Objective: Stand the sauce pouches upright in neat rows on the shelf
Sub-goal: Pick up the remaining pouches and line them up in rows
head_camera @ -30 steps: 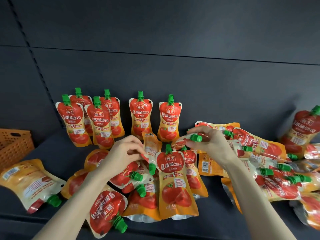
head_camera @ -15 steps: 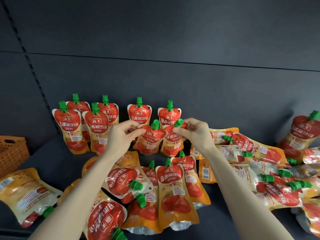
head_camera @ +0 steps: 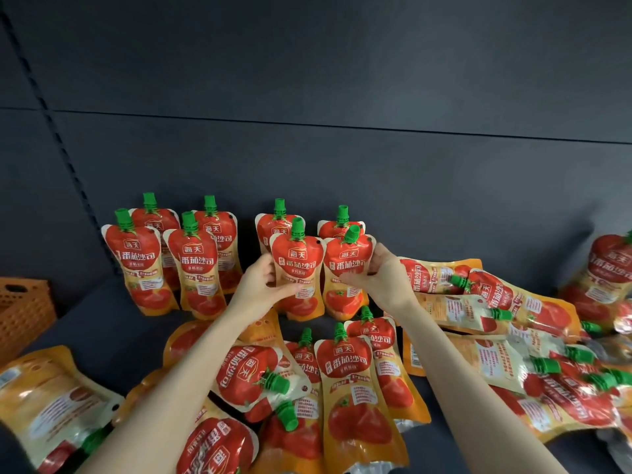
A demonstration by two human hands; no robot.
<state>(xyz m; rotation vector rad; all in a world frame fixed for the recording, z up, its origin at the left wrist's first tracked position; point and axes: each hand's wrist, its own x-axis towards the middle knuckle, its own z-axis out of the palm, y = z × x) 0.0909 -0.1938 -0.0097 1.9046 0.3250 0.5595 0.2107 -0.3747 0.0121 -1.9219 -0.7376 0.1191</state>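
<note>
Red and orange tomato sauce pouches with green caps cover the dark shelf. Several stand upright in two rows at the back left. My left hand grips one upright pouch by its left side. My right hand grips a second upright pouch beside it, its cap tilted right. Both held pouches stand in front of two upright back-row pouches. Many more pouches lie flat in a pile under my arms and to the right.
An orange plastic basket sits at the shelf's left edge. A pouch lies flat, back side up, at the front left. One pouch leans upright at the far right. The dark back panel rises behind the rows.
Both hands lifted a pouch each from the pile, carried them back and turned them upright in front of the two back-row pouches. The camera view tilted upward slightly.
</note>
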